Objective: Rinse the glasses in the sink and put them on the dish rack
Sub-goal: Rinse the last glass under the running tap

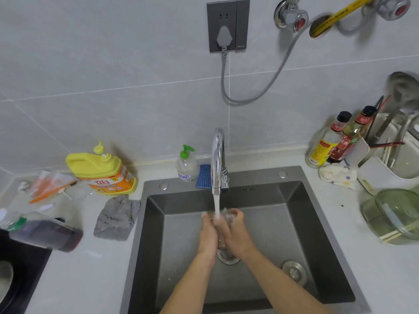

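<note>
A clear glass (226,217) is held between both hands over the grey steel sink (294,214), under the running stream from the chrome faucet (218,159). My left hand (209,234) wraps its left side. My right hand (234,232) curls round its right side, fingers over the rim. Most of the glass is hidden by the hands. The white dish rack (385,168) stands on the counter at the right, holding utensils.
Left counter: yellow detergent jug (102,171), grey cloth (116,217), dark bottle (45,233). Behind the sink: soap pump (187,165), blue sponge (203,176). Right: two sauce bottles (335,141), a glass lid (399,214). A drain stopper (294,271) lies in the sink.
</note>
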Tool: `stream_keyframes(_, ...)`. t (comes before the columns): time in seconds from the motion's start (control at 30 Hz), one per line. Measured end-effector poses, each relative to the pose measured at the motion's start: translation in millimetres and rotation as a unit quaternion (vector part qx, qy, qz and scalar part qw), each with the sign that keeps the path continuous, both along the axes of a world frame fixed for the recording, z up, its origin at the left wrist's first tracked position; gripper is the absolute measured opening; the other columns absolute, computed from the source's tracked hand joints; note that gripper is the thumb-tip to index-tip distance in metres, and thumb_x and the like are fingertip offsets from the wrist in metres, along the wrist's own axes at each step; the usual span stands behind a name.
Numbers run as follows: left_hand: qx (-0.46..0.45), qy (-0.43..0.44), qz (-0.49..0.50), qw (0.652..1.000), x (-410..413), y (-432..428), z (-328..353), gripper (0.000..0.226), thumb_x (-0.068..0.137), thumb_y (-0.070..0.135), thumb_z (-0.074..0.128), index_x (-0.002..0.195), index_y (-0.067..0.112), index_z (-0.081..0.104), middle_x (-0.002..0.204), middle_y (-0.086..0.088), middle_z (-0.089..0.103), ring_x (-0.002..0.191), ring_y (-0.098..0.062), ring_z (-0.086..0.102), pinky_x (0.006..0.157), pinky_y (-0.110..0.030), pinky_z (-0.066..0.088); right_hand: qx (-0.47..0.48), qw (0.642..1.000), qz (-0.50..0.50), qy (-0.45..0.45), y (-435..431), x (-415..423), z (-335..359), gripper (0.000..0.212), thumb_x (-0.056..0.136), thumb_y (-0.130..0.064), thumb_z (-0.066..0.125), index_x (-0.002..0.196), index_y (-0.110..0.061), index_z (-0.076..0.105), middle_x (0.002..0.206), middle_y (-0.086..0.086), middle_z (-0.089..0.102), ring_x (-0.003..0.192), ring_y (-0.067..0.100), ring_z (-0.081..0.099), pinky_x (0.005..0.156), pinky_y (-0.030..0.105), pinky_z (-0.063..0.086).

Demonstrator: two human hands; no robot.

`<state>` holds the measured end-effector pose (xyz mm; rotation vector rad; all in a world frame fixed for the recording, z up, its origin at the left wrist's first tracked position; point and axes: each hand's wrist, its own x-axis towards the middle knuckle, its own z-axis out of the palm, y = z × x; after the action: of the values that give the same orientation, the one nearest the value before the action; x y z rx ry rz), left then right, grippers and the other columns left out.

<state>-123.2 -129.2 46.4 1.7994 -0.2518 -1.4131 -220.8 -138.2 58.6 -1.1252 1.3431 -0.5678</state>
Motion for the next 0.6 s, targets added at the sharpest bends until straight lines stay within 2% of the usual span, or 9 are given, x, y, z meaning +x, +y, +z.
stream_keyframes(0.07,-0.030,-0.034,-0.038,0.998,4,0,7,0.085,0.089,0.089,0.027,0.120,0.024,0.073,0.117,-0.006,0.075,0.111,-0.023,0.070,0.100,-0.050,0.057,-0.035,0.998,0.008,0.051,4,-1,-7,0.099,0.080,-0.094,0.028,0.146,-0.020,0.031,0.133,0.004,0.059,0.121,0.017,0.059,0.105,0.039,0.050)
stream_keyframes(0.13,-0.022,0.010,-0.041,0.999,2,9,36,0.069,0.093,0.079,0.040,0.120,0.024,0.072,0.113,-0.010,0.077,0.104,-0.028,0.075,0.091,-0.052,0.061,-0.063,0.996,0.003,0.068,3,-4,-10,0.087,0.087,-0.089,0.020,0.147,-0.028,0.041,0.140,0.000,0.054,0.129,0.016,0.053,0.111,0.047,0.045)
stream_keyframes(0.23,-0.030,0.165,-0.039,0.985,4,16,48,0.071,0.097,0.075,0.040,0.121,0.018,0.074,0.118,-0.015,0.077,0.107,-0.033,0.076,0.098,-0.057,0.057,-0.047,0.998,-0.037,0.000,0,-5,-5,0.079,0.083,-0.083,0.048,0.143,-0.031,0.051,0.131,-0.002,0.051,0.120,0.014,0.059,0.103,0.041,0.055)
stream_keyframes(0.33,-0.033,0.169,-0.052,0.984,8,15,44,0.074,0.097,0.073,0.040,0.120,0.012,0.075,0.115,-0.016,0.078,0.104,-0.030,0.077,0.104,-0.054,0.054,0.018,0.995,-0.078,-0.057,-4,1,-2,0.078,0.081,-0.073,0.067,0.137,-0.022,0.047,0.122,0.002,0.060,0.106,0.015,0.068,0.086,0.032,0.062)
stream_keyframes(0.4,-0.039,0.119,-0.084,0.988,6,13,44,0.075,0.089,0.078,0.047,0.121,0.016,0.075,0.118,-0.013,0.078,0.107,-0.027,0.076,0.102,-0.049,0.056,0.033,0.995,-0.072,-0.058,-4,5,7,0.055,0.098,-0.052,0.057,0.132,-0.012,0.044,0.110,-0.001,0.064,0.096,0.010,0.069,0.070,0.016,0.056)
stream_keyframes(0.47,-0.045,0.073,-0.121,0.989,4,12,37,0.084,0.071,0.085,0.068,0.127,0.023,0.067,0.130,-0.011,0.072,0.119,-0.026,0.070,0.105,-0.049,0.055,0.025,0.998,-0.049,-0.028,-4,4,15,0.047,0.107,-0.049,0.034,0.135,-0.013,0.040,0.117,-0.006,0.060,0.106,0.012,0.062,0.084,0.016,0.051)
stream_keyframes(0.53,-0.047,0.058,-0.112,0.991,5,12,30,0.107,0.054,0.078,0.087,0.136,0.018,0.053,0.133,-0.011,0.070,0.122,-0.027,0.068,0.107,-0.051,0.054,0.003,1.000,-0.022,-0.003,-2,2,20,0.046,0.111,-0.043,0.020,0.148,-0.018,0.033,0.130,-0.007,0.049,0.116,0.008,0.047,0.098,0.020,0.039)
stream_keyframes(0.57,-0.056,0.075,-0.094,0.991,6,12,32,0.109,0.054,0.074,0.090,0.138,0.015,0.053,0.127,-0.012,0.073,0.116,-0.028,0.071,0.103,-0.051,0.056,-0.007,1.000,-0.017,-0.007,-2,2,22,0.046,0.112,-0.038,0.019,0.153,-0.020,0.031,0.133,-0.008,0.046,0.119,0.005,0.043,0.099,0.018,0.035)
stream_keyframes(0.6,-0.069,0.109,-0.068,0.989,7,12,34,0.099,0.062,0.070,0.087,0.136,0.012,0.058,0.121,-0.012,0.076,0.109,-0.029,0.075,0.097,-0.049,0.059,-0.009,0.999,-0.024,-0.023,-3,1,19,0.045,0.113,-0.035,0.022,0.156,-0.023,0.030,0.138,-0.008,0.046,0.122,0.004,0.043,0.101,0.016,0.034)
